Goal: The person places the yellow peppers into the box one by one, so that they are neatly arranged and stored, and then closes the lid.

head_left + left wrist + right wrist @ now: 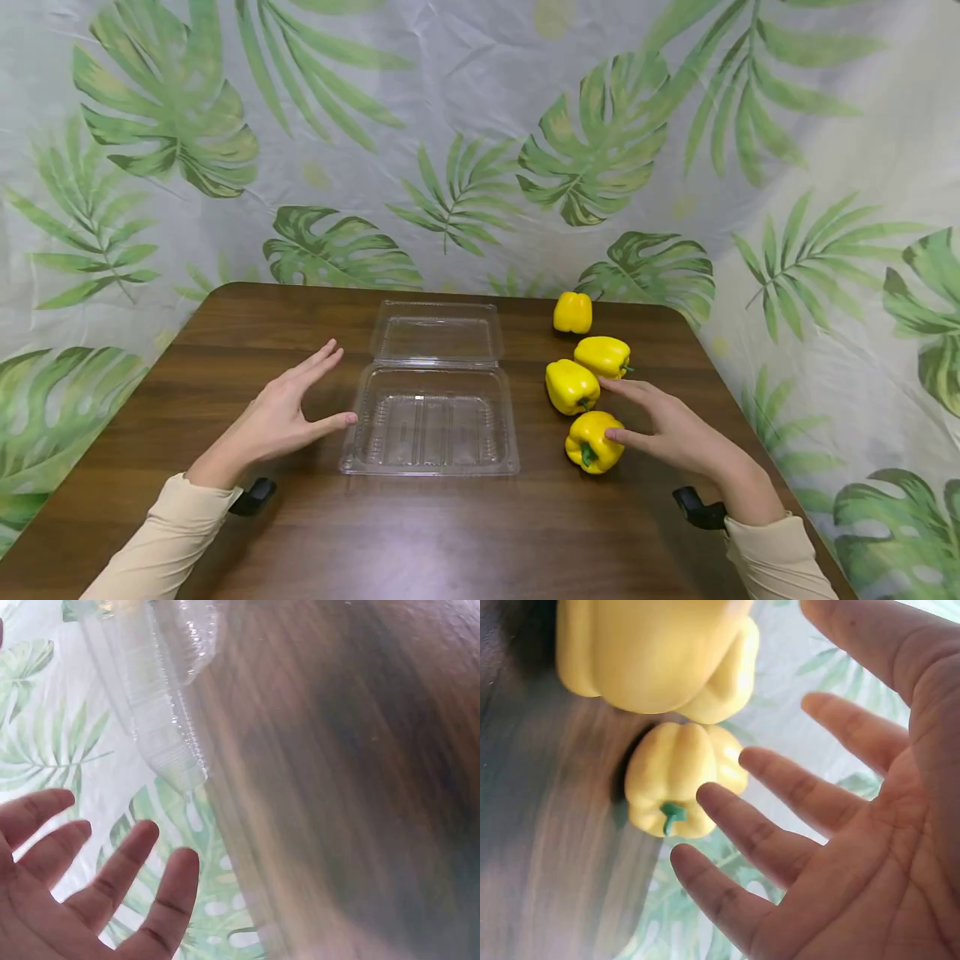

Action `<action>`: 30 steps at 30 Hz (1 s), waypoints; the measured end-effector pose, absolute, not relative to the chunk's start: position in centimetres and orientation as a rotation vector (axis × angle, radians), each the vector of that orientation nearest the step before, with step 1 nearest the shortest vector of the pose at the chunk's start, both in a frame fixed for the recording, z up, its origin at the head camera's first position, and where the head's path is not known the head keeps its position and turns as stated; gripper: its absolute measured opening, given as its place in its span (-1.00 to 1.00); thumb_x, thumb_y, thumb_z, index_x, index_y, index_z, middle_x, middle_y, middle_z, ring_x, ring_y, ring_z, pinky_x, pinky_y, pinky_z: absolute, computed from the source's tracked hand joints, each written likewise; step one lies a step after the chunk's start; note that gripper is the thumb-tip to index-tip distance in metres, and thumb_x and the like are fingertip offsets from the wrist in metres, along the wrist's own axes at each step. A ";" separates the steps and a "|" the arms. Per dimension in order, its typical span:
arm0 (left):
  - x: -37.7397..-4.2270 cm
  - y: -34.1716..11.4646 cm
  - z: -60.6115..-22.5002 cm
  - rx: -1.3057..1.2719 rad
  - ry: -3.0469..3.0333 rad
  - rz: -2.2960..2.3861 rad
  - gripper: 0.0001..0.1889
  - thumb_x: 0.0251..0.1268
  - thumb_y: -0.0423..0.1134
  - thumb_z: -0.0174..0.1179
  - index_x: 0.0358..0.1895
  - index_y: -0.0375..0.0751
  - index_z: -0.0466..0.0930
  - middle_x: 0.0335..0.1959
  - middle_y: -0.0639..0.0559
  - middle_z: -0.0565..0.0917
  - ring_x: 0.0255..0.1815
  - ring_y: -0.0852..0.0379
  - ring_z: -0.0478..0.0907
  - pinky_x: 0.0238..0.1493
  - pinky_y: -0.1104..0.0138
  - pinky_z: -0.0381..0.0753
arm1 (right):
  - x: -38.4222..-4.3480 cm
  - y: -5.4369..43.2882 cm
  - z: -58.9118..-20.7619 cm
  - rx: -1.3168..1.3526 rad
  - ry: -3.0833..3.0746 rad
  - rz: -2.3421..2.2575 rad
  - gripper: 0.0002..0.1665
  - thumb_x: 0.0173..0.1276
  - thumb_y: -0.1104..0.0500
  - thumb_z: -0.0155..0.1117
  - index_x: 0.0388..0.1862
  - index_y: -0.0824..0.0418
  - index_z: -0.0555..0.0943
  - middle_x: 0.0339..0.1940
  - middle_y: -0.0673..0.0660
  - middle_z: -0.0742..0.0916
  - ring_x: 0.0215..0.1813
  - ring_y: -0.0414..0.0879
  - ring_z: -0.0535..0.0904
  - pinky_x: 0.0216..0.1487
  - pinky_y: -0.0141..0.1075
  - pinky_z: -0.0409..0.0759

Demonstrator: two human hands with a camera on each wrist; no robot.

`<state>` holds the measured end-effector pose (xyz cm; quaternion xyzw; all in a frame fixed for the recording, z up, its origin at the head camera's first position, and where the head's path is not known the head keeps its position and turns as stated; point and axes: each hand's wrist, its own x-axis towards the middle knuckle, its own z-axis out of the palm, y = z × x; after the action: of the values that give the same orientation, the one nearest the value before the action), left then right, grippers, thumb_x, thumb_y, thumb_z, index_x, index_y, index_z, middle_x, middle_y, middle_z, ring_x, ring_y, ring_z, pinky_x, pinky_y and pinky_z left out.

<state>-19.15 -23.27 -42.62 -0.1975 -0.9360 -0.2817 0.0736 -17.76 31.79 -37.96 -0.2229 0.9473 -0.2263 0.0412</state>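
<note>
Container (pixel 435 425): clear, colourless. Right of container: four peppers (pixel 573 312), uniform yellow; visible stems (pixel 588 454) green. Beneath container: table (pixel 315 533), dark brown, streaked with lighter wood-grain bands. Behind container: cloth (pixel 457 92), pale grey-white, printed with green leaves (pixel 180 125). Flanking container, nearer the viewer: sleeves (pixel 157 542), plain cream; wrist devices (pixel 253 497), black.

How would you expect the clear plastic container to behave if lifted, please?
The clear plastic container looks thin-walled, so probably light and slightly flexible. Its lid lies opened out along one edge, so it may flap.
</note>
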 end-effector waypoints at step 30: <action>-19.5 -23.2 -46.6 -0.863 -2.727 -1.128 0.10 0.11 0.03 0.66 0.70 -0.12 0.26 0.76 -0.02 0.24 0.34 -0.13 0.64 -0.01 0.21 0.74 | -17.2 32.3 -41.5 -0.635 2.811 -0.826 -0.07 0.43 -0.19 0.50 0.63 0.16 0.44 0.58 0.21 0.57 0.54 0.33 0.49 0.45 0.34 0.46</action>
<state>-19.50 -23.21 -46.64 -0.2804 -0.8864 -0.3667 0.0334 -17.16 32.32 -41.54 -0.2112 0.9353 -0.2748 0.0718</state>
